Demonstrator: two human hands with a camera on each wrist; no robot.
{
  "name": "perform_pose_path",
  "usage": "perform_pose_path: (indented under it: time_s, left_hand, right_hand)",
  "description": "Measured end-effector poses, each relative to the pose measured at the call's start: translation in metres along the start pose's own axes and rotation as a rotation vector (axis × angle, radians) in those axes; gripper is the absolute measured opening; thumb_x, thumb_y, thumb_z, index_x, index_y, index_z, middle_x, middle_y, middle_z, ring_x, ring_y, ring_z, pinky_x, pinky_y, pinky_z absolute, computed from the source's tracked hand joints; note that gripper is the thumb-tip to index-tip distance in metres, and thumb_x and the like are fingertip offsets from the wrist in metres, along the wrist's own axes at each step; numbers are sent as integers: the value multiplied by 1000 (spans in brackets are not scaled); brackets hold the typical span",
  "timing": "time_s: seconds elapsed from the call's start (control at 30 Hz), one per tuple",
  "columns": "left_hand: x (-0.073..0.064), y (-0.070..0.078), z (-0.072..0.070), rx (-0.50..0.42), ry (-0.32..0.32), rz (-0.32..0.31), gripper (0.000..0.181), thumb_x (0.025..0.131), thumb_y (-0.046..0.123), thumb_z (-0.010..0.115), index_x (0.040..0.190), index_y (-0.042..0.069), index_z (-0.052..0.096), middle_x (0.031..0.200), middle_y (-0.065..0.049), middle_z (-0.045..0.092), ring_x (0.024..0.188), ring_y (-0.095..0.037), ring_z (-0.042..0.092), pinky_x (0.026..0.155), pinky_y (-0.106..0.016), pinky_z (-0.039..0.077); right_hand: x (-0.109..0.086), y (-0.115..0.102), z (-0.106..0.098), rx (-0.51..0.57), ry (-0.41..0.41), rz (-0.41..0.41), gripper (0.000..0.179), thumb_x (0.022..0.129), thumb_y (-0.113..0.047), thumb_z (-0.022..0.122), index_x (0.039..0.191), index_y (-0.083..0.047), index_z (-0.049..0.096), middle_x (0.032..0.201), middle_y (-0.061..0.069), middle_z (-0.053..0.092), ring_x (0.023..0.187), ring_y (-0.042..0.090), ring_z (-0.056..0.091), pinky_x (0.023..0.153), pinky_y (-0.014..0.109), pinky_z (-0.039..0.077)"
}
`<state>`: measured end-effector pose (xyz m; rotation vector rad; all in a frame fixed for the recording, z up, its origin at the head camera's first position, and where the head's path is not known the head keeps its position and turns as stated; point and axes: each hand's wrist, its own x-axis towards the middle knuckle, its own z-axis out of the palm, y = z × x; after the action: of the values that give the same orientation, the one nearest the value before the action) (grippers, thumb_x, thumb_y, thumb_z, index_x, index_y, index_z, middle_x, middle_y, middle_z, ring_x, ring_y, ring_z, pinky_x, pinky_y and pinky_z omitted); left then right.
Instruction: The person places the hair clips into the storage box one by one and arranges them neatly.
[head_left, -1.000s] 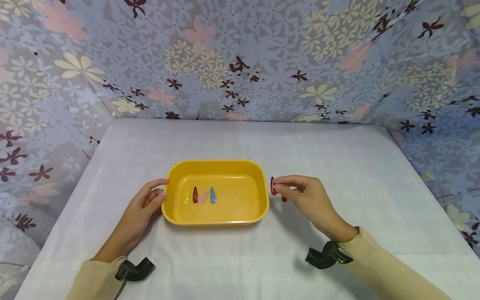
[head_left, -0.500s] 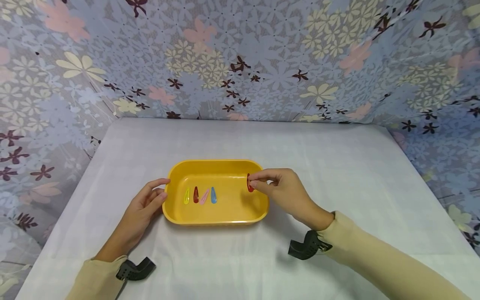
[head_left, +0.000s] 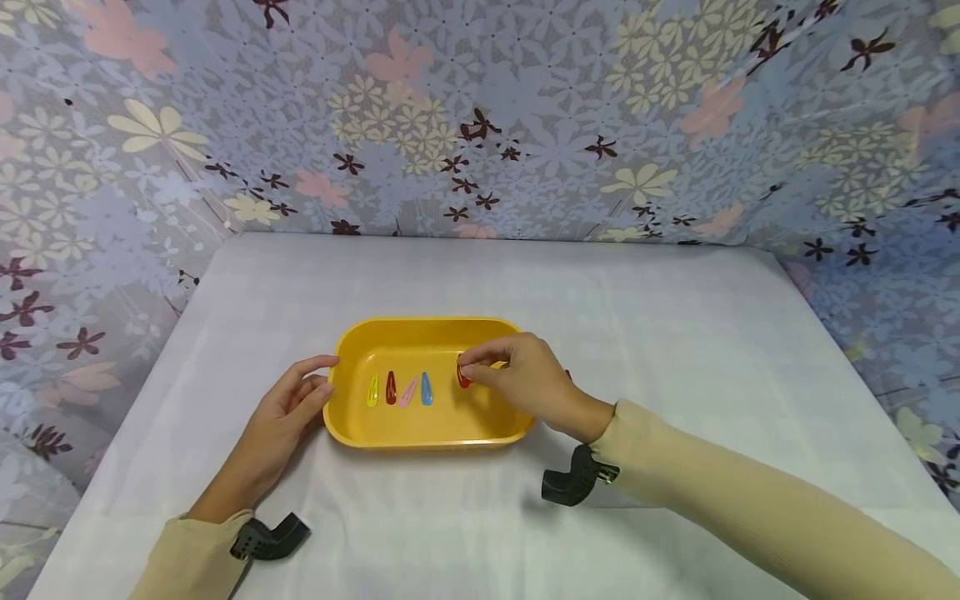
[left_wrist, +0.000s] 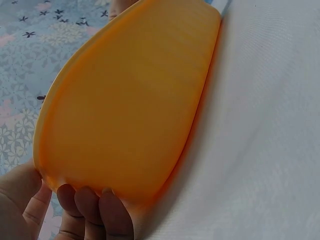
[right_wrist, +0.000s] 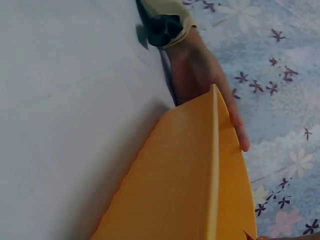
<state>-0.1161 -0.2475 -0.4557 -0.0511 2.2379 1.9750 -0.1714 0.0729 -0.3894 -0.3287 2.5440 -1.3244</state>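
Note:
My right hand point(head_left: 525, 375) pinches a red snap hair clip point(head_left: 462, 372) between thumb and fingertips, above the right half of a yellow tray point(head_left: 431, 444). On the tray's floor lie a yellow clip point(head_left: 372, 391), a dark red clip point(head_left: 391, 388), a pink clip point(head_left: 408, 392) and a blue clip point(head_left: 426, 389), side by side. My left hand point(head_left: 281, 417) holds the tray's left end; in the left wrist view its bent fingers point(left_wrist: 90, 202) touch the outer wall. Only a tip of the held clip shows at the right wrist view's bottom edge.
Another red clip point(head_left: 567, 374) lies on the white cloth point(head_left: 675, 333) right of the tray, mostly hidden behind the right hand. Flowered fabric point(head_left: 480, 125) hangs behind and at the sides. Each wrist carries a black camera mount point(head_left: 570, 479).
My right hand has carried the red clip leftward, from outside the tray's right end to above its inside. The left hand and the clips on the tray's floor have stayed in place.

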Motion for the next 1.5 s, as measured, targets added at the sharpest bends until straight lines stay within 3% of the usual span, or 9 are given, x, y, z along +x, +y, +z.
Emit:
perform_pose_path:
  time_s: [0.43,0.73,1.1,1.5]
  left_hand:
    - [0,1,-1,-4,1,9,47,106,30,58,148,12,46,113,-10,55,95,-16,56,86,-18,51]
    - [0,-2,-1,-3,-2,-4,48,105,32,59,147,14,47,113,-11,54,96,-16,56,87,-18,51]
    - [0,-5,-1,8,1,16,46,106,31,59,147,13,47,110,-10,54,93,-15,56,85,-17,51]
    - [0,-2,0,-11,-1,22,45,106,29,58,146,13,47,111,-9,55,94,-15,56,85,-18,51]
  right_hand:
    - [18,-3,22,-145,-1,-103,5,93,-15,77,95,-16,82,83,-10,73,91,11,66,79,31,50]
    - [31,3,30,-240,-32,-77,4,92,-15,78,94,-16,82,79,-12,72,80,10,62,73,27,48]
    - [36,10,40,-237,-131,-52,4,92,-17,78,92,-15,81,73,-13,71,76,8,62,74,27,50]
    - [30,7,40,-311,-115,-122,7,90,-11,79,85,-15,77,71,-11,67,71,12,57,67,25,47]
